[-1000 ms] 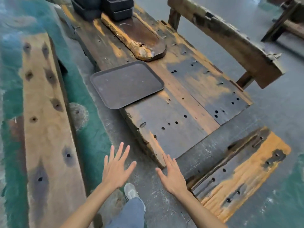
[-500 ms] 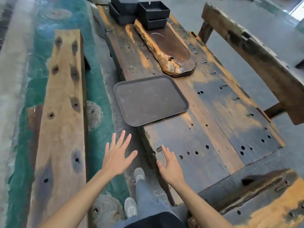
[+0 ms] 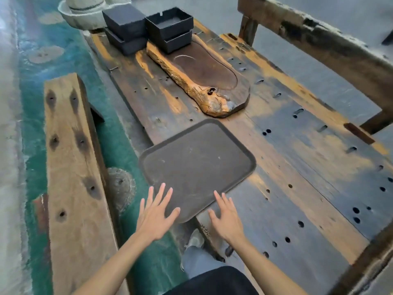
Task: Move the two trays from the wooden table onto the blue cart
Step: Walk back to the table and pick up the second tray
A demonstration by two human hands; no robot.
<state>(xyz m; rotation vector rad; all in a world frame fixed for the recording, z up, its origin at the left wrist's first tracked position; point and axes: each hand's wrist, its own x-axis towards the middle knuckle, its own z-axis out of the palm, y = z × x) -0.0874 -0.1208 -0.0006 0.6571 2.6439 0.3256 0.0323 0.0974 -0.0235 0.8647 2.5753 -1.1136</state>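
A flat dark brown tray (image 3: 197, 165) lies on the worn wooden table (image 3: 297, 167), its near-left corner hanging over the table's edge. My left hand (image 3: 156, 213) hovers with fingers spread over that overhanging corner. My right hand (image 3: 226, 216) is spread just beyond the tray's near edge, above the tabletop. Neither hand holds anything. A carved wooden tea tray (image 3: 204, 75) with a rough bark edge lies further back on the table. No blue cart is in view.
Black square boxes (image 3: 148, 28) are stacked at the table's far end. A long wooden bench (image 3: 74, 167) runs along the left, another bench (image 3: 319, 43) on the right. A stone basin (image 3: 85, 9) stands at the top left. The floor is green and grey.
I have walked closer to the table. Both open hands have moved forward, from short of the table's end to the near edge of the dark tray.
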